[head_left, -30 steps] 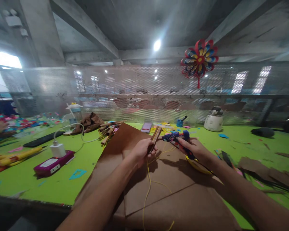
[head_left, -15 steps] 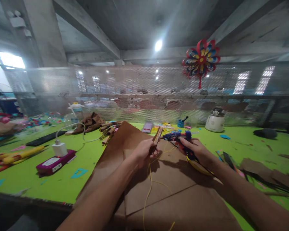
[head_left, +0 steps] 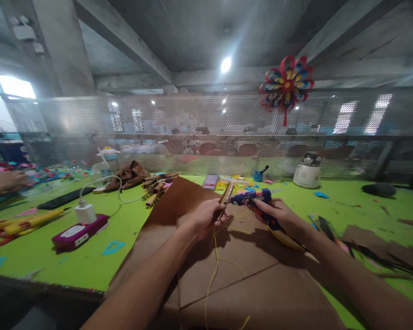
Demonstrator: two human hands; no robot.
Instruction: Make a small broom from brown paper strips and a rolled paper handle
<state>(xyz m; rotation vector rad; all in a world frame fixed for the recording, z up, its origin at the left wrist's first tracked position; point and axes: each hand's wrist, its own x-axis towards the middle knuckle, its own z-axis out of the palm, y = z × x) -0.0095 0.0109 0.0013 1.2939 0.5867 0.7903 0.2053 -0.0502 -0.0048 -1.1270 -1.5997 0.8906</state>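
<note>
My left hand (head_left: 209,217) is closed around a narrow folded brown strip (head_left: 227,195), which stands up tilted from the fingers. Yellow string (head_left: 216,266) hangs below that hand onto brown paper (head_left: 227,279). My right hand (head_left: 282,217) grips a dark blue glue gun (head_left: 253,198), its nozzle pointing left, close beside the strip; whether it touches cannot be made out. Under the right hand lies something yellow and curved (head_left: 284,239), partly hidden.
A purple power strip (head_left: 80,233) with a white plug, yellow-handled tools (head_left: 27,222) and rolled brown pieces (head_left: 156,188) are at left. Another person's hand (head_left: 7,181) is at far left. A white bottle (head_left: 307,172) stands back right, near brown scraps (head_left: 382,247).
The glue gun has shifted slightly left along the strip. At far left, the other person's hand has moved a little. My left hand has hardly moved.
</note>
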